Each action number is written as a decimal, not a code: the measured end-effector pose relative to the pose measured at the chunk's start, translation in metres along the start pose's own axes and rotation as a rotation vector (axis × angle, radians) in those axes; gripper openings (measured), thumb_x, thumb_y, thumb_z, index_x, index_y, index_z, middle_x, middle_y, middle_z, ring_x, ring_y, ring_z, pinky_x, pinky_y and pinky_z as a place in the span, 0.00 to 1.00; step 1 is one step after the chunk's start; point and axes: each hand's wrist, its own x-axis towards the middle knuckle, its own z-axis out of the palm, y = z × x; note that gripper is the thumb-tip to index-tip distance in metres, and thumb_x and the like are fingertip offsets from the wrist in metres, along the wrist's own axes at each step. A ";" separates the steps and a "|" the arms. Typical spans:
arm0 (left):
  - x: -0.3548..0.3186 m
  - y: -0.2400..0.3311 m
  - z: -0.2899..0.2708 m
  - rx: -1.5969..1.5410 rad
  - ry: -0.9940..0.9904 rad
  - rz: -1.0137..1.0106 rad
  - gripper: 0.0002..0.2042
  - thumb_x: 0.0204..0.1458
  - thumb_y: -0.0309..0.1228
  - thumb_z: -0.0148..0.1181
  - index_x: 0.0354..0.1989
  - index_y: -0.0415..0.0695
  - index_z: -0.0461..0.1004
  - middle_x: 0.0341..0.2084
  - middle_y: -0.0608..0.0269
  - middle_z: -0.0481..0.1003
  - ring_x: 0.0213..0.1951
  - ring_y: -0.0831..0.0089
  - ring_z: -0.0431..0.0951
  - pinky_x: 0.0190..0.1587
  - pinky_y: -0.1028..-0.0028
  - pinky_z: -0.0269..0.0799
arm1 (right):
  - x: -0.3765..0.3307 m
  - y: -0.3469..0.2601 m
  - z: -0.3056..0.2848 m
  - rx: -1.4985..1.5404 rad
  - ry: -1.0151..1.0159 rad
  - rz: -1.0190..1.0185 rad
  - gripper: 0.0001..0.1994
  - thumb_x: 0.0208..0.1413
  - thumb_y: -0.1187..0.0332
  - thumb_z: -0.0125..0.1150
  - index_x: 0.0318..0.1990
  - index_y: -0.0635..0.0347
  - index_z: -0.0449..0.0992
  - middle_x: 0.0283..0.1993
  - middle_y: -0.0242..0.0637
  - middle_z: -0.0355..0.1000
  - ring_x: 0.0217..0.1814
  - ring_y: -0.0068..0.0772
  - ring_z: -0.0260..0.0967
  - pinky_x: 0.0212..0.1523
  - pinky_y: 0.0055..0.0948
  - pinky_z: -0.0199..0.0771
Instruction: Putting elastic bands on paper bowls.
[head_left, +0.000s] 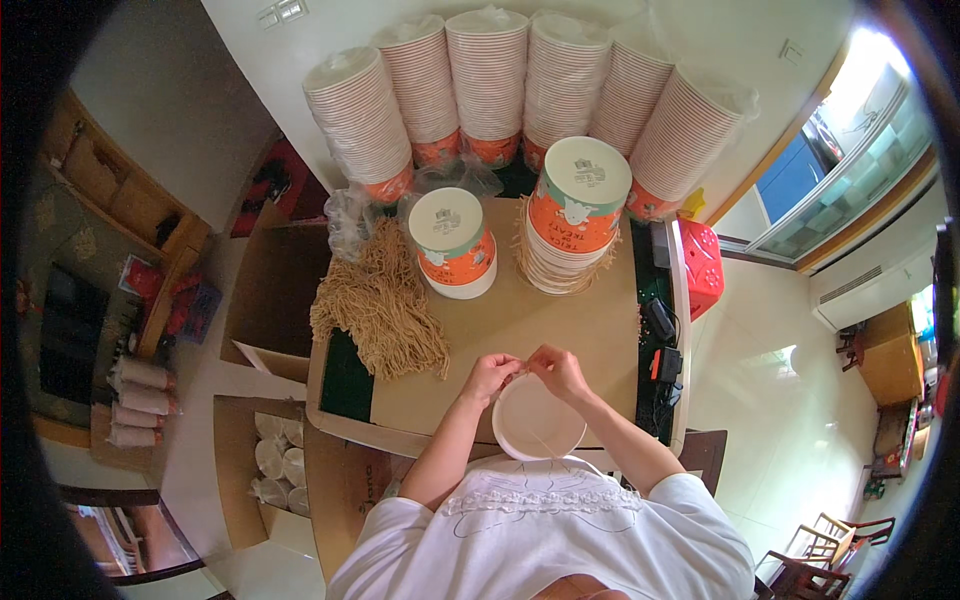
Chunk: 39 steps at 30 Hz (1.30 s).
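Note:
Close against my body, a white paper bucket [540,408] has its open mouth facing up. A thin tan cord [545,442] crosses its inside near the edge closest to me. At the bucket's far rim, my left hand [490,378] and my right hand [560,372] almost meet, both with fingers pinched together. Between the fingertips the cord is mostly hidden. Ahead on the left lies a loose heap of tan cords [385,305]. Beyond my hands stand an upside-down orange and green bucket [455,262] and a taller upside-down stack of printed buckets [575,215] with cords around it.
Tall plastic-wrapped stacks of buckets [487,85] line the table's far edge. Cardboard [490,325] covers the tabletop. Black adapters [660,318] and an orange-black device [665,365] lie at the right edge, beside a red stool [700,262]. An open carton [240,470] holds wrapped stacks at lower left.

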 end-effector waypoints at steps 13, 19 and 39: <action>-0.002 0.004 0.002 -0.071 0.015 -0.023 0.04 0.49 0.30 0.54 0.28 0.45 0.75 0.19 0.74 0.70 0.20 0.86 0.66 0.23 0.86 0.60 | -0.006 -0.013 -0.004 0.040 0.066 -0.113 0.03 0.44 0.75 0.59 0.27 0.64 0.72 0.26 0.38 0.71 0.28 0.30 0.69 0.31 0.26 0.70; 0.000 0.000 0.000 -0.048 0.007 -0.018 0.04 0.49 0.30 0.55 0.28 0.44 0.75 0.19 0.73 0.70 0.20 0.86 0.66 0.23 0.86 0.60 | -0.006 -0.015 -0.002 -0.032 0.079 -0.223 0.04 0.43 0.76 0.60 0.26 0.65 0.71 0.26 0.41 0.70 0.28 0.36 0.70 0.30 0.29 0.72; -0.010 0.012 0.007 0.155 0.029 0.117 0.06 0.50 0.30 0.55 0.28 0.42 0.76 0.17 0.74 0.69 0.18 0.86 0.63 0.20 0.84 0.57 | -0.004 -0.007 -0.003 -0.046 0.045 -0.126 0.05 0.43 0.75 0.60 0.27 0.64 0.71 0.25 0.40 0.72 0.27 0.32 0.70 0.30 0.28 0.70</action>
